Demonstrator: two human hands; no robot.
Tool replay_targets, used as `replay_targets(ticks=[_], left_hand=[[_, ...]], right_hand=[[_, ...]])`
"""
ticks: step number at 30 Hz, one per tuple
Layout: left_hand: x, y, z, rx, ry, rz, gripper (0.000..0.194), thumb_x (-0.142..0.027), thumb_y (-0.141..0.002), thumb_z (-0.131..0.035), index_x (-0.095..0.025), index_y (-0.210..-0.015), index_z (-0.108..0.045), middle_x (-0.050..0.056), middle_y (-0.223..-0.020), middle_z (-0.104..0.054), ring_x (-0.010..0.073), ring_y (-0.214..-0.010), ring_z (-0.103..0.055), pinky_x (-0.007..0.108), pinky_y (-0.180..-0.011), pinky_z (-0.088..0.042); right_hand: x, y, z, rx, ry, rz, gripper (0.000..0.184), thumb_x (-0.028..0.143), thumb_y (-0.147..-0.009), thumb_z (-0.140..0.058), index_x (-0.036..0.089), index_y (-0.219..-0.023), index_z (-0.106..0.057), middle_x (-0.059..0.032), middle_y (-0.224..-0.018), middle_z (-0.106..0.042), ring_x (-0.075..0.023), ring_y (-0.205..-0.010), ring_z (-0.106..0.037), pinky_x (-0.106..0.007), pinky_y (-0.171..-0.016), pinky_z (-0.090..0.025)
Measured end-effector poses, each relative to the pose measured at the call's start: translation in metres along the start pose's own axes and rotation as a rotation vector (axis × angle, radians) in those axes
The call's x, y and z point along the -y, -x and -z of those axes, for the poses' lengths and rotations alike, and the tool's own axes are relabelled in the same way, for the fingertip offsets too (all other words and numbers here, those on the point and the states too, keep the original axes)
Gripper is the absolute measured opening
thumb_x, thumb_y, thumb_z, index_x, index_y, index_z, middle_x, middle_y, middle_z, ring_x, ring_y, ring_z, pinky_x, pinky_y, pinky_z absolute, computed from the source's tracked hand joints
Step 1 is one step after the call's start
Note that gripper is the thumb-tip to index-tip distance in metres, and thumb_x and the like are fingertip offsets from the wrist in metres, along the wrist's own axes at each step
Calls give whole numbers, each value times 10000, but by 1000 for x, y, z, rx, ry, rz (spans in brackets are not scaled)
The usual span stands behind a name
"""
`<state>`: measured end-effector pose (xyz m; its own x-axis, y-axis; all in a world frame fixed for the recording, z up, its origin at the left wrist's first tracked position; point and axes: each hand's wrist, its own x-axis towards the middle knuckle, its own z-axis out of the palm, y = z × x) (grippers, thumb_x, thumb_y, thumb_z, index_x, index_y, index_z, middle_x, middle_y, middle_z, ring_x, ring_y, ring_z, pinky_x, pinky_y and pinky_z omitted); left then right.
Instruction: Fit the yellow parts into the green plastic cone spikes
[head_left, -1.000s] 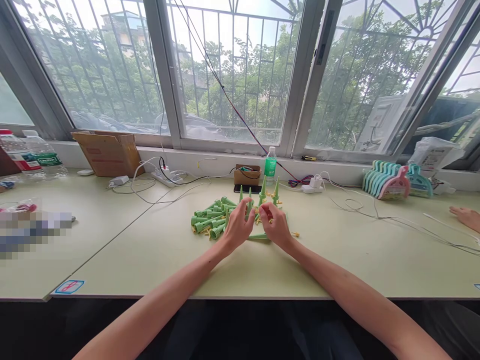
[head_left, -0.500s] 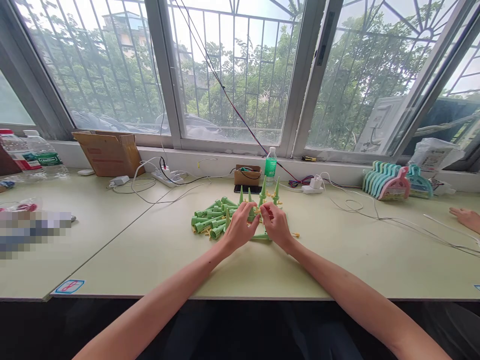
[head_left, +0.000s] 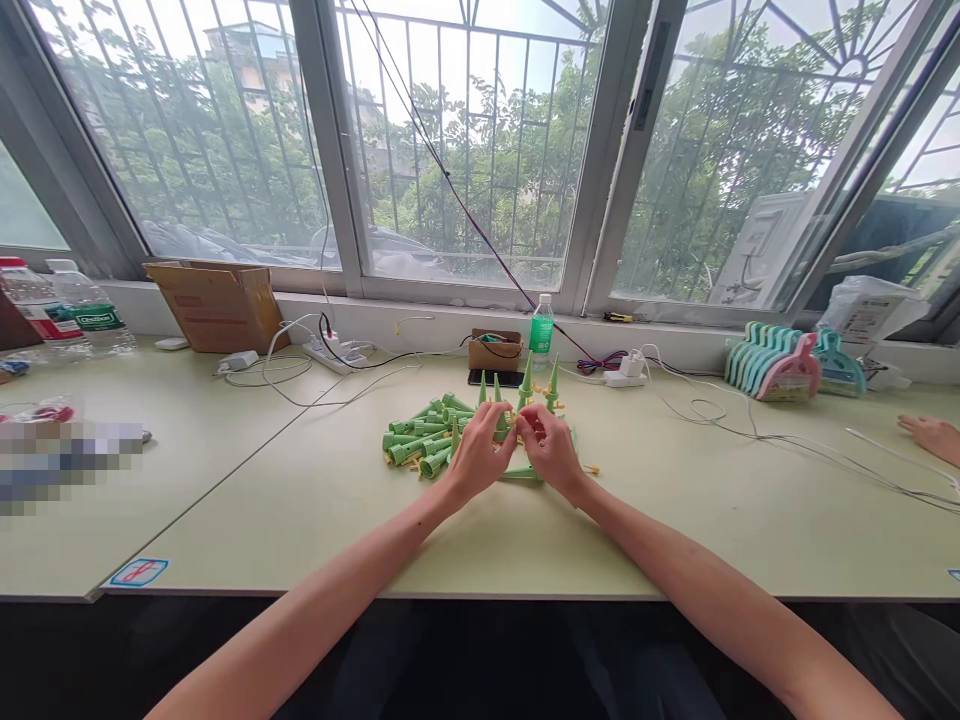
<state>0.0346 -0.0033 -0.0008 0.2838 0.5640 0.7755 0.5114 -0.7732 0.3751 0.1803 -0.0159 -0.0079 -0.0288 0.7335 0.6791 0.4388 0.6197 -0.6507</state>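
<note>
- From the head view, a small yellow piece [head_left: 515, 418] is being pinched, as far as can be seen, in the fingertips of the right hand [head_left: 553, 448], at twelve o'clock over a pale table [head_left: 637, 540].
- Work this fine is probably being served best by a light, steady pinch, with the wrists being kept low and the upright green spikes [head_left: 527, 378] at one o'clock from the fingertips not being nudged.
- The left hand [head_left: 480, 452] is being held with thumb and forefinger curled close to the right fingertips; whether anything is being gripped there cannot be told.
- The forearms are being angled inward, the left from between seven and eight o'clock, the right from between four and five.
- At nine o'clock, loose green tubes [head_left: 424, 437] are being left heaped beside the left hand.
- At three o'clock, well apart, another person's hand [head_left: 930, 437] is being rested at the table.
</note>
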Motion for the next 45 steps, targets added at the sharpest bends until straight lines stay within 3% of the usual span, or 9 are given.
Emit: replay_targets(ticks=[10, 17, 24, 27, 32, 35, 45], left_hand=[[-1, -1, 2, 26, 15, -14, 219, -222, -877, -541, -208, -1095, -547, 41, -939, -594, 129, -720, -553, 243, -603, -439], [-3, 0, 4, 69, 57, -23, 176, -201, -887, -525, -204, -1062, -547, 47, -967, -582, 137, -777, -556, 254, -672, -449], [-2, 0, 4, 67, 59, -21, 202, -207, -882, -532, -203, -1084, -546, 48, -964, -580, 143, -782, -561, 268, -699, -457], [-1, -1, 3, 40, 34, -3, 213, -216, -879, -540, -205, -1091, -545, 48, -975, -593, 141, -767, -566, 265, -679, -454], [-1, -2, 3, 9, 16, -7, 213, -218, -877, -541, -212, -1089, -548, 41, -955, -598, 140, -748, -563, 264, -663, -452], [-1, -2, 3, 11, 11, -11, 219, -223, -878, -541, -214, -1097, -549, 42, -961, -599, 138, -745, -563, 263, -662, -451], [-3, 0, 4, 67, 58, -39, 214, -208, -871, -548, -207, -1084, -556, 43, -954, -593, 131, -739, -560, 257, -658, -458]], right_hand=[[-2, 0, 1, 27, 11, -23, 272, 427, -945, -437, 193, -846, -533, 4, -674, -570, -116, -539, -477, -233, -531, -393], [-1, -2, 3, -2, 68, -73, 414, 497, -941, -431, 192, -662, -458, 51, -533, -400, -99, -496, -340, -233, -494, -287], [-3, -2, 2, -22, 82, -55, 481, 524, -953, -387, 194, -602, -383, 55, -522, -323, -94, -498, -288, -238, -482, -255], [-4, -1, 1, -11, 65, -51, 446, 506, -959, -383, 195, -643, -429, 53, -528, -350, -97, -493, -316, -233, -486, -278], [-5, 0, 2, 14, 12, -52, 327, 480, -952, -408, 194, -876, -546, 33, -588, -495, -114, -502, -427, -231, -509, -350], [-4, 0, 2, 13, 7, -29, 303, 462, -945, -421, 192, -881, -543, 12, -636, -545, -120, -523, -456, -234, -520, -365], [-7, -3, 1, -39, 114, -27, 507, 514, -954, -380, 193, -562, -393, 41, -504, -337, -99, -494, -286, -241, -482, -252]])
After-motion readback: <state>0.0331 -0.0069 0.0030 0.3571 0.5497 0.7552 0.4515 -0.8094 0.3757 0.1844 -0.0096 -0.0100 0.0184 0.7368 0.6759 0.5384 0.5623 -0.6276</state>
